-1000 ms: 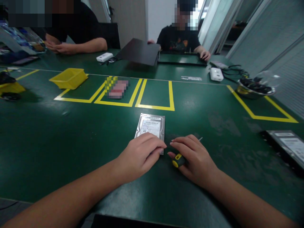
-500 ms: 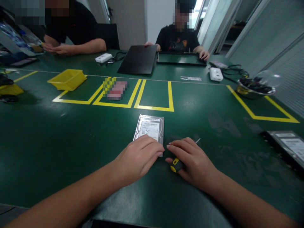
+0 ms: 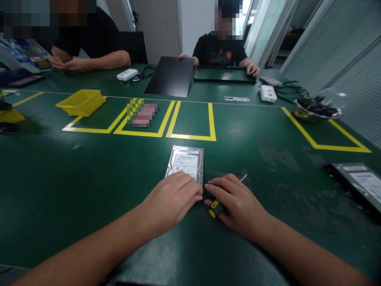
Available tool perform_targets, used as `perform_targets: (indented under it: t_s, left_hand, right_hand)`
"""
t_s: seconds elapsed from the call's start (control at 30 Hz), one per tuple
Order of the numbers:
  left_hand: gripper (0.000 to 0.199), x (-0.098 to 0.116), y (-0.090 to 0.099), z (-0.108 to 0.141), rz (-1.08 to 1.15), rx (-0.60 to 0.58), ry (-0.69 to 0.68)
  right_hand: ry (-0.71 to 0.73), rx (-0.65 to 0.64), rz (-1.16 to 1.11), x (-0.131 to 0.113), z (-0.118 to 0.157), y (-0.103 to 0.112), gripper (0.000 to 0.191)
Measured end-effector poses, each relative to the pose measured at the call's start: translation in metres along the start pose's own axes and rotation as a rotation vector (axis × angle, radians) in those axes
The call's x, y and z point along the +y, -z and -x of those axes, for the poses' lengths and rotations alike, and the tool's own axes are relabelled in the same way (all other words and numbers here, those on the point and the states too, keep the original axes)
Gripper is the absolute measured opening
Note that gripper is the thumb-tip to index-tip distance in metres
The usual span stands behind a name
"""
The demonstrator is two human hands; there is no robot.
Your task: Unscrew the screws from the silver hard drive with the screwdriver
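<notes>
A silver hard drive (image 3: 187, 161) with a white label lies flat on the green table in front of me. My left hand (image 3: 178, 198) rests over its near end, fingers together and bent down around that edge, so the near end and my fingertips are partly hidden. Just to the right, my right hand (image 3: 235, 200) is closed around a screwdriver (image 3: 216, 207). Its black and yellow handle shows by my thumb, and the thin metal shaft points away to the upper right. The screwdriver is apart from the drive.
Another hard drive in a black bracket (image 3: 358, 186) lies at the right. Farther back are a yellow bin (image 3: 81, 102), a metal bowl of cables (image 3: 317, 113) and yellow tape outlines (image 3: 190, 137). Across the table, a person holds a black panel (image 3: 170, 75) and frame; another sits left.
The camera view has shifted slightly. My left hand covers a little more of the drive's near right corner; the screwdriver stays in my right hand.
</notes>
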State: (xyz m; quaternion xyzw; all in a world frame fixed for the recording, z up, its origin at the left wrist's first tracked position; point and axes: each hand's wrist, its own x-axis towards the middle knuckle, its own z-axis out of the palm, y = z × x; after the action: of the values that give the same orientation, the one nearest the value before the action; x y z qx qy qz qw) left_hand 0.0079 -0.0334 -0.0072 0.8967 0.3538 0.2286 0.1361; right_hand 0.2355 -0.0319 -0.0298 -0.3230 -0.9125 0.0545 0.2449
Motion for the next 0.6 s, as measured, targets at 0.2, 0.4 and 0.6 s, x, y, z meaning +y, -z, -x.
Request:
perform_targets:
  t_s: [0.2,0.4,0.6]
  left_hand:
    - [0.018,0.0000,0.0002,-0.0003,-0.054,-0.039,-0.027]
    - [0.018,-0.0015,0.0015,-0.0015,0.009,-0.045,0.019]
    - [0.017,-0.0034,0.0019,-0.0018,0.087,-0.037,0.037]
  right_hand:
    - [0.004,-0.001,-0.016,-0.0008,0.0013,0.0002,0.023]
    - [-0.002,-0.014,-0.024,-0.0011,0.0036,0.0016,0.021]
    - [-0.015,0.036,-0.029,0.0006,0.0044,0.0020,0.021]
